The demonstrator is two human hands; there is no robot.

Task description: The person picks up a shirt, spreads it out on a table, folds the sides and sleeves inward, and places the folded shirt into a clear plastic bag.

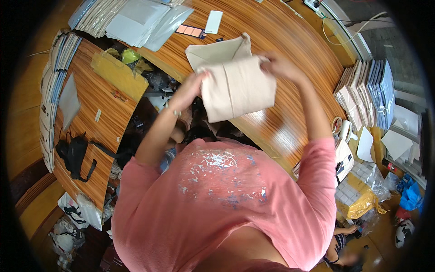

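Note:
I hold a folded beige cloth bag (238,87) up in front of me over the wooden table (290,41). My left hand (190,88) grips its left edge, and my right hand (278,65) pinches its upper right corner. A second beige cloth piece (217,50) lies flat on the table just behind it. My pink shirt fills the lower middle of the view.
Stacks of flat packaged items (136,18) lie at the table's far end, with a white phone (213,21) and a small palette (189,31) beside them. More stacks (367,90) stand on the right. A black camera bag (72,154) rests on the left wooden surface. Boxes and bags crowd the floor.

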